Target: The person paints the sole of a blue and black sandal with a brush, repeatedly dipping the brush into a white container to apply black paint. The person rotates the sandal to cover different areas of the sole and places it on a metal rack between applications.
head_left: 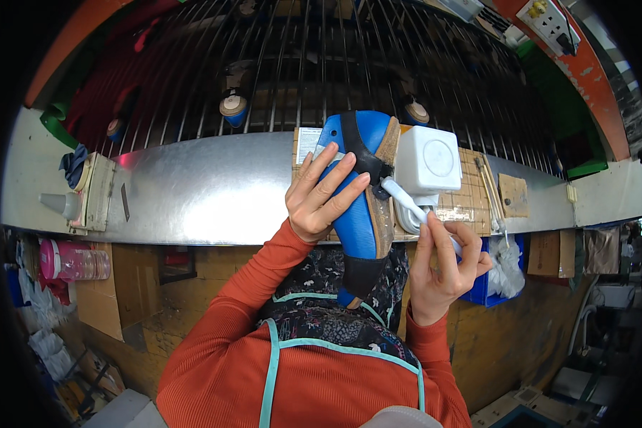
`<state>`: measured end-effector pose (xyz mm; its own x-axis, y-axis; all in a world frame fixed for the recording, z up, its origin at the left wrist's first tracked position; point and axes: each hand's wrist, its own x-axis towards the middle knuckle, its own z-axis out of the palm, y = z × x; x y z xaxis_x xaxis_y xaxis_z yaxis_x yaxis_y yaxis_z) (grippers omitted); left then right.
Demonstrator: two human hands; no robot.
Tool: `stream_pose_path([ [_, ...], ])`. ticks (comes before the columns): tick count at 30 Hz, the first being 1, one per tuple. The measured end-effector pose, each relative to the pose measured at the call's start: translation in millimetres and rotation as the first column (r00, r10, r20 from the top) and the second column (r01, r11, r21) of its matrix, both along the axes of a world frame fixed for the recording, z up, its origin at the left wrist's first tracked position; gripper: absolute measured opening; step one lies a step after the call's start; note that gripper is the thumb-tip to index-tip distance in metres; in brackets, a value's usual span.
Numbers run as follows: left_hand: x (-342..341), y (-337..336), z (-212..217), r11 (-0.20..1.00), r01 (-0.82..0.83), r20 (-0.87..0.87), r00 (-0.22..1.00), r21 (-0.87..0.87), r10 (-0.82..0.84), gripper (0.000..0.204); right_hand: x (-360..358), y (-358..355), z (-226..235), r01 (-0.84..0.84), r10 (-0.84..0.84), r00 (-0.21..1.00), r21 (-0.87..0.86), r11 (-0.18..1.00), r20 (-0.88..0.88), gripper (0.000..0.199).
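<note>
A blue shoe last (354, 225) with a black strap upper (351, 139) and a cork-coloured sole edge (386, 143) lies over the bench's front edge. My left hand (321, 196) grips it from the left, fingers spread over its side and the thumb side hidden. In my right hand (442, 267), pinched between thumb and fingers, is a white-handled brush (410, 203). Its dark tip meets the black strap by the sole edge. Just right of the last stands a white square container (428, 160), partly behind the brush.
Beyond the metal bench top (200, 189) runs a rack of metal rods (285, 71), with more lasts on it, such as one blue last (234, 110). Thin sticks (493, 189) lie on a gridded board (472, 203). A blue bin (485, 289) sits below right, a cardboard box (118, 292) below left.
</note>
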<state>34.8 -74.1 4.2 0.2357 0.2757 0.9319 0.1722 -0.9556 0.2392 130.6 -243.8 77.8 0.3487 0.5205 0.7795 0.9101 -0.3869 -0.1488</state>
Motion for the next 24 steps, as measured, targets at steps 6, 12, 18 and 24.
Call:
stream_pose_path([
  [6, -3.0, 2.9, 1.1, 1.0, 0.01, -0.017, 1.0, 0.007, -0.009, 0.034, 1.5, 4.8, -2.4, -0.02, 0.022, 0.999, 0.044, 0.999, -0.045, 0.026],
  [12, -4.5, 6.7, 2.9, 0.993, 0.104, 0.034, 0.994, -0.05, -0.102, 0.035, 19.6, -1.6, 5.6, -0.216, 0.203, 0.952, -0.031, 0.976, -0.229, 0.022],
  [18, -3.9, 8.2, 5.4, 0.99, 0.13, 0.044, 0.991, -0.047, -0.128, 0.036, 33.7, -1.4, 7.5, -0.287, 0.293, 0.893, 0.071, 0.955, -0.342, 0.026],
  [24, -1.9, 8.0, 8.1, 0.99, 0.14, 0.037, 0.99, -0.021, -0.139, 0.037, 37.2, 3.7, 10.7, -0.291, 0.296, 0.945, 0.059, 0.955, -0.135, 0.026],
])
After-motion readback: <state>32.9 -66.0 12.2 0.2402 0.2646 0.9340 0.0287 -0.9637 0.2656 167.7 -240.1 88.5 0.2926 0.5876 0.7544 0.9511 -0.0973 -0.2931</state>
